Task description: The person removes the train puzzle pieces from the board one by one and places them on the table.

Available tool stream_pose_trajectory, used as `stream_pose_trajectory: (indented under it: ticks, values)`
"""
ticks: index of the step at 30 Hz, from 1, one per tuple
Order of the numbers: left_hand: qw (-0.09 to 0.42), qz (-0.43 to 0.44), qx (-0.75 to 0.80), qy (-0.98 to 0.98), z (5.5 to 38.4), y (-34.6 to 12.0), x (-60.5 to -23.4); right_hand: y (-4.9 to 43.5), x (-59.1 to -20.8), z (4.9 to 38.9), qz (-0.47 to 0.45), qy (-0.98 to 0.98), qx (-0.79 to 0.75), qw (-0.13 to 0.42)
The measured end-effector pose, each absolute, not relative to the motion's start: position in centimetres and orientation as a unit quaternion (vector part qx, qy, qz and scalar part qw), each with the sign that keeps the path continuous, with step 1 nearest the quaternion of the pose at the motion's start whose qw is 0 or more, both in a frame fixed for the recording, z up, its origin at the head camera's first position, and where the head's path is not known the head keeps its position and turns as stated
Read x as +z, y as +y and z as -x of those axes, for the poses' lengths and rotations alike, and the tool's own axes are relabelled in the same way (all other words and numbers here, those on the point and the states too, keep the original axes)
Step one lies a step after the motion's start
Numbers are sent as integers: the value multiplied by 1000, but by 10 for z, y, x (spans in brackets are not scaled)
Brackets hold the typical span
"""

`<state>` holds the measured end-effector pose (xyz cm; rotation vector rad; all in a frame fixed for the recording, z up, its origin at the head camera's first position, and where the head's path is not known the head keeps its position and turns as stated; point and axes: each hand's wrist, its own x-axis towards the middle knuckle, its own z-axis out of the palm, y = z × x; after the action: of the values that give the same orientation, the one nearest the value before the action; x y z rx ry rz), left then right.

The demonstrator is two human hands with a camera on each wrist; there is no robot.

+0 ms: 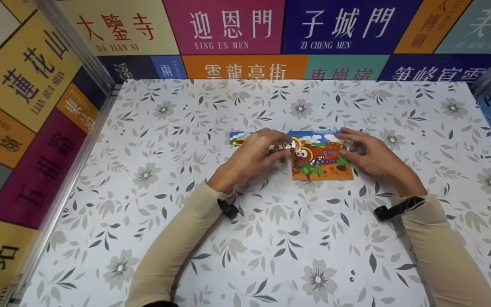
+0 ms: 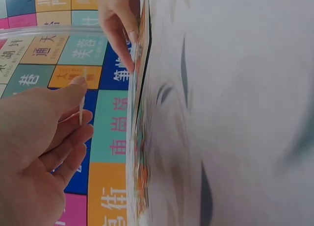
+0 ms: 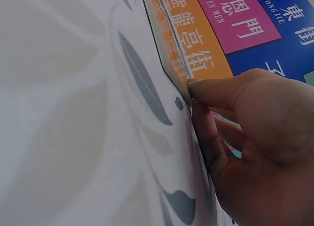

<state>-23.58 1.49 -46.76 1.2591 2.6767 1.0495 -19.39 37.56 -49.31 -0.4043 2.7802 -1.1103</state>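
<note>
In the head view a cartoon picture puzzle (image 1: pixel 326 170) lies flat on the table, showing a red train under a blue sky. My left hand (image 1: pixel 256 151) pinches a small puzzle piece (image 1: pixel 293 143) with printed eyes at the puzzle's left edge. The left wrist view shows that piece edge-on as a thin pale strip (image 2: pixel 82 108) between thumb and fingers, raised off the table. My right hand (image 1: pixel 369 153) holds the puzzle at its upper right corner and right edge. In the right wrist view its thumb and a finger meet at the puzzle's corner (image 3: pixel 179 74).
More puzzle pieces (image 1: pixel 237 137) lie on the table to the left, partly hidden behind my left hand. The tabletop (image 1: pixel 228 251) has a white cover with grey flowers and leaves. Panels with coloured blocks and lettering (image 1: pixel 235 25) stand along the back and sides.
</note>
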Motion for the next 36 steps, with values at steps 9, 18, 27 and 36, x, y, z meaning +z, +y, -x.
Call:
stream_pose_trajectory:
  ticks: [9, 18, 27, 36]
  values:
    - [-17, -386, 354, 852, 236, -5, -464, 376, -493, 195, 129, 919, -369, 61]
    - [-20, -392, 354, 849, 232, -17, -466, 376, -493, 194, 124, 920, -367, 65]
    - [-39, -402, 353, 844, 232, -36, -471, 375, -492, 193, 132, 918, -368, 57]
    - [-31, -390, 346, 852, 233, -53, -476, 375, -494, 194, 133, 921, -362, 52]
